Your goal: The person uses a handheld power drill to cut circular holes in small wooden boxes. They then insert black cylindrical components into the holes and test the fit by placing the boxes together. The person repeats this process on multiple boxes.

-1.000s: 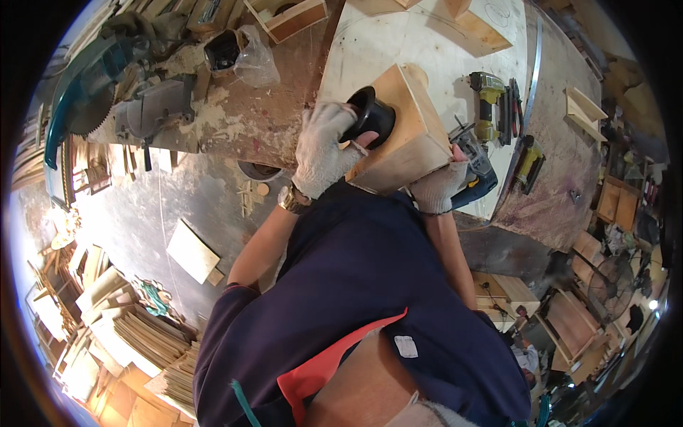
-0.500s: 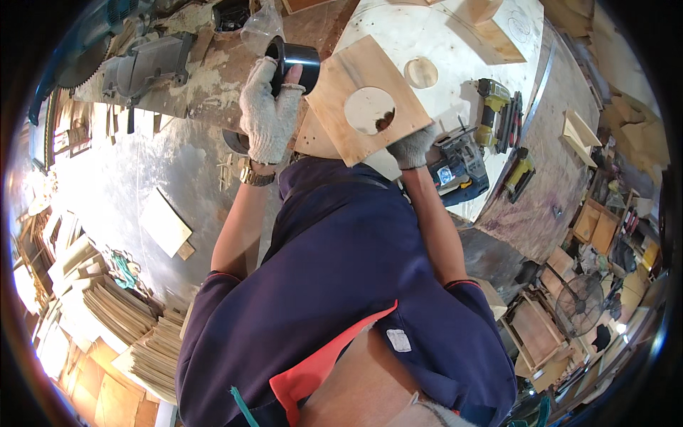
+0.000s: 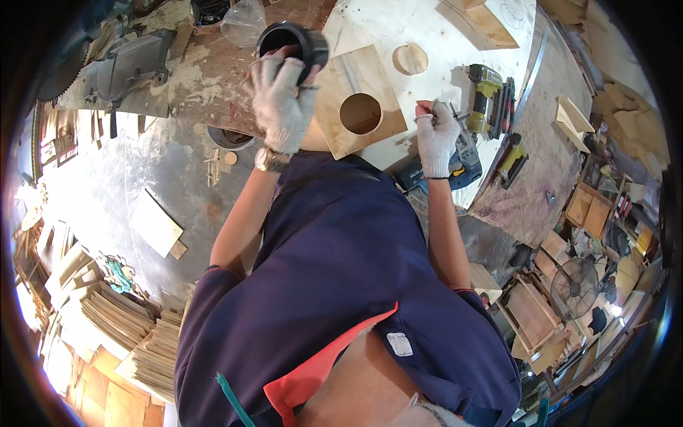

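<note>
My left hand [image 3: 283,107], in a pale knitted glove with bare fingertips, grips a short black flanged pipe [image 3: 318,50] over the bench, its round mouth tilted toward me. To its right is a square plywood board [image 3: 380,99] with a round hole, through which a dark space shows. My right hand [image 3: 437,139], gloved alike, is just off the board's right edge. It holds nothing that I can see; its fingers are loosely bent, with thumb and fingers a little apart. A jigsaw [image 3: 466,167] lies beneath and beside that hand, partly covered by it.
A round wooden disc [image 3: 410,59] lies on the white sheet beyond the board. Two yellow-green nail guns [image 3: 486,99] [image 3: 512,162] are on the right. An angled wooden piece [image 3: 491,25] stands at the far right, a grey bench vise [image 3: 131,67] at the far left. Below sits a fan [image 3: 574,285].
My right hand has let go of the holed board and moved up and right. The board now rests flatter. My left hand has shifted slightly right with the black pipe, turning its mouth toward me.
</note>
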{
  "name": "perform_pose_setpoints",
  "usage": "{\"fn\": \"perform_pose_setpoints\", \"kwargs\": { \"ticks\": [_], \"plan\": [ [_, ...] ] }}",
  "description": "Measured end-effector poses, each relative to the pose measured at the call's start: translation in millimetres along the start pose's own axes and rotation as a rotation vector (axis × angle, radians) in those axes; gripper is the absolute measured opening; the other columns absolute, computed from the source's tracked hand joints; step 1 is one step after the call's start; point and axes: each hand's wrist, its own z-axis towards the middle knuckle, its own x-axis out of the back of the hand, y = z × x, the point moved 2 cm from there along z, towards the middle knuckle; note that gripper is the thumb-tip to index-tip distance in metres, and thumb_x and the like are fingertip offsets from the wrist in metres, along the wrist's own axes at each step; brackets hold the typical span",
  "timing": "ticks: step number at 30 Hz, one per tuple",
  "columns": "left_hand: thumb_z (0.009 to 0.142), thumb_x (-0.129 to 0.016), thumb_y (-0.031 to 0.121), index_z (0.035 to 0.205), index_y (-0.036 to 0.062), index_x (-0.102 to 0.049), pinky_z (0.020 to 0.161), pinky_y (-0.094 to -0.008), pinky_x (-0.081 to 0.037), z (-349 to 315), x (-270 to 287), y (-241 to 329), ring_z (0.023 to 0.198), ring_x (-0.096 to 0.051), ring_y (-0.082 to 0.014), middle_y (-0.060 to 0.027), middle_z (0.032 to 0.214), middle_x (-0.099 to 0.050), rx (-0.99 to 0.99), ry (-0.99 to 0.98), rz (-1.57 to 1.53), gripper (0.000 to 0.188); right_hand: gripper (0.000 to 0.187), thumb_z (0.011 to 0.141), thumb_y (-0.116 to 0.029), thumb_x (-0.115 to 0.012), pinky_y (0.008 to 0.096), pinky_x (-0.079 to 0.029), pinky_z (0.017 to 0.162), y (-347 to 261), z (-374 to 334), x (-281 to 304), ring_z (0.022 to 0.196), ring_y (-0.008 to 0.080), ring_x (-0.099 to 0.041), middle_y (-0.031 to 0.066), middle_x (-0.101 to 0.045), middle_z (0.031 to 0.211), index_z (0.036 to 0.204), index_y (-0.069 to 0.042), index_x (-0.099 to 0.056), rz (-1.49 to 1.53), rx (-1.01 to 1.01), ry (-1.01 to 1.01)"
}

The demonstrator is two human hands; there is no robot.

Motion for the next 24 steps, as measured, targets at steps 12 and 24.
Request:
{"fn": "perform_pose_setpoints", "kwargs": {
  "ticks": [12, 24],
  "plan": [
    [0.073, -0.079, 0.017, 0.112, 0.0224, -0.069, 0.104, -0.0608, -0.034, 4, -101, 15, 0.135, -0.048, -0.037, -0.0034, 0.144, -0.058, -0.333, -0.207, -0.073, 0.041, 0.032, 0.076, -0.013, -0.084, 0.0409, -0.056, 0.086, -14, -20, -23, 0.107, 0.0348, -0.068, 0.0129, -0.065, 0.131, 0.106, -0.008, -0.074, -0.296, 0.33, -0.22],
    [0.074, -0.079, 0.019, 0.112, 0.0213, -0.069, 0.103, -0.0605, -0.034, 5, -104, 14, 0.133, -0.049, -0.0364, -0.0061, 0.141, -0.059, -0.336, -0.217, -0.035, 0.039, 0.018, 0.08, -0.005, -0.081, 0.0324, -0.058, 0.076, 0, -28, -51, 0.086, 0.026, -0.074, 0.0149, -0.073, 0.114, 0.093, 0.002, -0.072, -0.241, 0.222, 0.007]
  ]
}}
